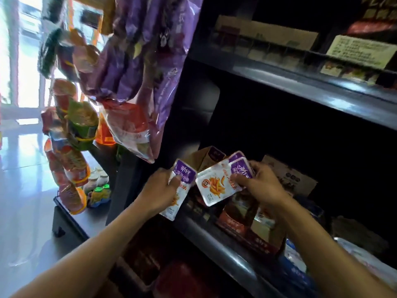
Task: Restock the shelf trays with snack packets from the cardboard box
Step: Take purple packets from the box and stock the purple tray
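Head view, looking down at a dark shelving unit. Left hand [160, 191] grips one white snack packet [179, 190] with a purple top band, thumb pinching its face, packet hanging roughly upright just in front of the shelf edge [214, 233]. Right hand [261, 184] holds a small fan of the same packets [217, 183], fingers curled round their purple ends, thumb across the front; the foremost one tilts, printed side up, showing orange snack sticks. At least three packets in that fan; exact count unclear. The two hands sit near each other, packets not quite touching.

Just behind and between the hands, an open brown cardboard carton [204, 158] with a purple label stands on the shelf. Right of it, another brown carton [290, 177], partly hidden by the right hand. Below the right hand, a red-and-brown display tray [240, 222] sits at the shelf front; contents too dark to read.

Upper shelf [311, 82] carries rows of boxed goods, blurred. Left of the unit, large purple bags [139, 50] hang overhead, with a strip of red and green snack bags [73, 125] beside them. Small bottles [98, 186] stand on a low ledge near the floor. Bright daylight at far left.
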`<state>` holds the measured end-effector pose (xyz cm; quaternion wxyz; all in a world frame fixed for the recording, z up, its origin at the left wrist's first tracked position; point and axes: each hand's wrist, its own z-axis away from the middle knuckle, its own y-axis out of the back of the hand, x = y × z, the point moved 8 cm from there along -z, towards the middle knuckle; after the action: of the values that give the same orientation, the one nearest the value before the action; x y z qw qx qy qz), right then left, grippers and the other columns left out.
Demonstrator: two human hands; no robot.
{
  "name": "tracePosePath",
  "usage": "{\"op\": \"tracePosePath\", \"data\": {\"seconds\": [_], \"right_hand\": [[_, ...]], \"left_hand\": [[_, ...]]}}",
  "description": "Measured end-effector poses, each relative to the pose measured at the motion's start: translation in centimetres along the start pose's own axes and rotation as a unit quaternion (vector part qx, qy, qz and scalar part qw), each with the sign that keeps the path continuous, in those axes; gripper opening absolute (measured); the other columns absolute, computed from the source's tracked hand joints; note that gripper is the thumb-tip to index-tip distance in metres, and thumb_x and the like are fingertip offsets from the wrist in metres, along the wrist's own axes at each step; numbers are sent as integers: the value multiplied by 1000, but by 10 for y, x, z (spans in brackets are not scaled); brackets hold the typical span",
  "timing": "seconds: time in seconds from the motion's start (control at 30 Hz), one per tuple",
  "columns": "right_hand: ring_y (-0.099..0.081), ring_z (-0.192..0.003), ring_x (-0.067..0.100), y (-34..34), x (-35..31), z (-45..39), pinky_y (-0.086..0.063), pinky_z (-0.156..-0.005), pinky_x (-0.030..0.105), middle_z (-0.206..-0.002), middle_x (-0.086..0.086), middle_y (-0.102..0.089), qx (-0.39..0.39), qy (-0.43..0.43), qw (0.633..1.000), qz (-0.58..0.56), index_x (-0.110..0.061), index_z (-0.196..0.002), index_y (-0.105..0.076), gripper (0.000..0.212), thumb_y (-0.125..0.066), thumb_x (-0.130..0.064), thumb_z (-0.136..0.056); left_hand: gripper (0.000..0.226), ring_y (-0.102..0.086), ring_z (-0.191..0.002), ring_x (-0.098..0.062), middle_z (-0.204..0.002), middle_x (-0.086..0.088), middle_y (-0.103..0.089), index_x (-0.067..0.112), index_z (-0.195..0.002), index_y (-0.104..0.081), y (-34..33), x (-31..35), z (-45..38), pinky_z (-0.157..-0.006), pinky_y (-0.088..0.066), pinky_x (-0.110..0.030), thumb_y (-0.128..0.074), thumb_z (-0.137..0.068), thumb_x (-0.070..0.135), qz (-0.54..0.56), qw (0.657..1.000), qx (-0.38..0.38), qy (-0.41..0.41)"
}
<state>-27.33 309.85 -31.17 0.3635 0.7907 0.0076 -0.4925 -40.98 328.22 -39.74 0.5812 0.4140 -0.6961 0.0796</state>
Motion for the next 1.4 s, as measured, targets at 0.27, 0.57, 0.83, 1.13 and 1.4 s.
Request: {"op": "tracePosePath", "data": {"seconds": [0.27, 0.57, 0.83, 1.13, 1.4], "right_hand": [[-68, -78, 15, -14, 11, -85, -55, -80, 31, -85, 0, -70, 13, -47, 997, 58, -24, -79, -66, 11, -73, -23, -88], [-61, -98, 15, -33, 9, -139, -48, -88, 28, -104, -1, -61, -21, 2, 992, 124, -20, -114, -61, 30, -73, -17, -87], [-59, -113, 23, -52, 19, -153, -46, -88, 27, -122, 7, -62, -61, 23, 961, 270, -11, -129, -58, 48, -75, -20, -85], [-53, -123, 33, -50, 32, -184, -46, -100, 41, -132, 12, -55, 0, 65, 937, 342, -12, -139, -50, 48, -63, -15, -93], [-57, -118, 28, -69, 72, -200, -50, -97, 42, -129, 8, -58, -48, 20, 915, 400, -18, -136, -52, 56, -73, -25, -85]], "left_hand": [[30, -69, -83, -27, -88, -9, -71, 12, -95, -62, -15, -36, -78, -82, -56, -41, -46, -101, 36, 3, 998, -42, 36], [25, -71, -79, -16, -85, 0, -75, 18, -94, -67, -27, -38, -76, -80, -54, -34, -48, -102, 33, 47, 995, -77, 33], [24, -73, -76, -18, -80, -1, -75, 17, -86, -71, -29, -38, -82, -79, -59, -40, -57, -98, 32, 17, 991, -124, 50], [29, -73, -77, -17, -83, -7, -76, 7, -85, -72, -28, -35, -88, -73, -56, -30, -58, -97, 29, 0, 992, -112, 55], [30, -64, -58, -2, -70, 2, -70, 11, -77, -68, -21, -37, -86, -53, -47, -14, -58, -98, 29, -30, 993, -103, 52]]}}
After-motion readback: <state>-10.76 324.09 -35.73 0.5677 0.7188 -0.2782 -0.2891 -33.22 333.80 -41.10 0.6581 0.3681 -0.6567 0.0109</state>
